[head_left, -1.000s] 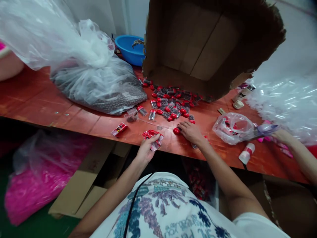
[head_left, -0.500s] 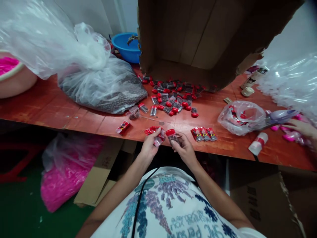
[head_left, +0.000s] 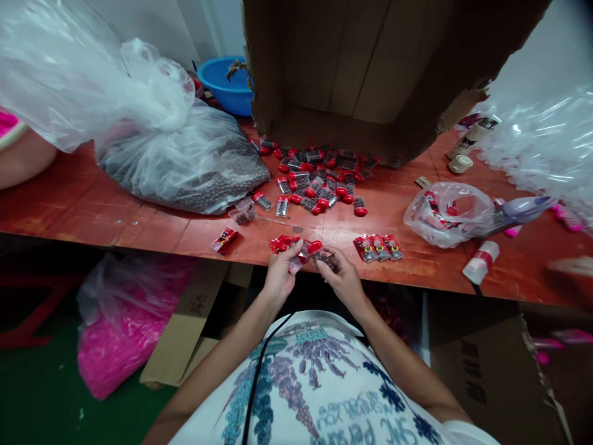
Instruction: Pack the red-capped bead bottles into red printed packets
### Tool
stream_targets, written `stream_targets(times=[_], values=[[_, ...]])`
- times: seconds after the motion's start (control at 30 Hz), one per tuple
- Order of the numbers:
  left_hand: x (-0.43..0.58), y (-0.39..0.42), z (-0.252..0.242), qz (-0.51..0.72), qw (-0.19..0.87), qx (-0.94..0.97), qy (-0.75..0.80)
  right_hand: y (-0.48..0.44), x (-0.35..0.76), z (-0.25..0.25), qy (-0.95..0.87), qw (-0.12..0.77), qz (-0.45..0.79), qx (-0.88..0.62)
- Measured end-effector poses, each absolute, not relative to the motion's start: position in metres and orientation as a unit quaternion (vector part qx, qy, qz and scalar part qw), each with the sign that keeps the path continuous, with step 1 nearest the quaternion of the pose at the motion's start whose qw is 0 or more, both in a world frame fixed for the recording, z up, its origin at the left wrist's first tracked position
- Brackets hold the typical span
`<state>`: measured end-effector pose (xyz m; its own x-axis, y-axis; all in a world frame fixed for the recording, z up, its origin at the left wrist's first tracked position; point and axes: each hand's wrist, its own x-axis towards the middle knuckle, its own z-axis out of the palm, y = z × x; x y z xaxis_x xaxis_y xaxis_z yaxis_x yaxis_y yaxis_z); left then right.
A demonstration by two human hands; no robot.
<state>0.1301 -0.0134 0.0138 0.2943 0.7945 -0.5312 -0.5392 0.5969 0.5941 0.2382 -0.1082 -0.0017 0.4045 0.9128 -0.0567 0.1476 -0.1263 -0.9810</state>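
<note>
My left hand (head_left: 280, 272) is closed on a bunch of red wrappers (head_left: 285, 243) at the near edge of the red table (head_left: 115, 216). My right hand (head_left: 340, 275) pinches a small red-capped vial (head_left: 319, 252) and holds it against the wrappers. A pile of the same red-capped vials (head_left: 315, 179) lies in front of a tipped cardboard box (head_left: 370, 68). Three wrapped vials (head_left: 378, 247) lie side by side right of my hands. One more wrapped piece (head_left: 224, 240) lies to the left.
A big clear bag of dark beads (head_left: 185, 161) sits at the left, a blue basin (head_left: 225, 83) behind it. At the right lie a small plastic bag (head_left: 447, 213), a white bottle (head_left: 479, 262) and a blurred hand of another person (head_left: 569, 267). A pink bag (head_left: 120, 334) and cartons stand on the floor.
My right hand picked a vial off the table and brought it back to my left hand. The wrapped vials it covered now show. The other person's hand has drawn back to the right.
</note>
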Motion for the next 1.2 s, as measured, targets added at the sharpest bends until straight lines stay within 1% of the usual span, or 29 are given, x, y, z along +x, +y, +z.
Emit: stream_targets(times=[0.13,0.23,0.5,0.7,0.73,0.8,0.9,1.07,1.2], values=[[0.129,-0.015,0.015,0.435,0.766,0.195,0.431,-0.11,0.238,0.004,-0.388,0.509,0.45,-0.623],[0.128,-0.016,0.016,0.433,0.766,0.229,0.417,-0.111,0.24,0.006,-0.371,0.502,0.465,-0.628],[0.124,-0.019,0.019,0.41,0.771,0.308,0.378,-0.112,0.247,0.002,-0.385,0.497,0.457,-0.629],[0.123,-0.021,0.02,0.401,0.738,0.395,0.371,-0.114,0.251,-0.001,-0.485,0.5,0.354,-0.624],[0.123,-0.021,0.021,0.399,0.734,0.406,0.371,-0.114,0.251,-0.001,-0.481,0.498,0.361,-0.625],[0.122,-0.022,0.024,0.387,0.737,0.42,0.362,-0.115,0.25,-0.001,-0.443,0.498,0.414,-0.62],[0.123,-0.022,0.028,0.362,0.763,0.406,0.35,-0.115,0.249,0.0,-0.368,0.522,0.492,-0.592],[0.129,-0.026,0.028,0.342,0.771,0.388,0.372,-0.113,0.245,-0.003,-0.336,0.567,0.45,-0.603],[0.131,-0.025,0.027,0.327,0.773,0.396,0.372,-0.115,0.247,-0.004,-0.33,0.574,0.482,-0.573]])
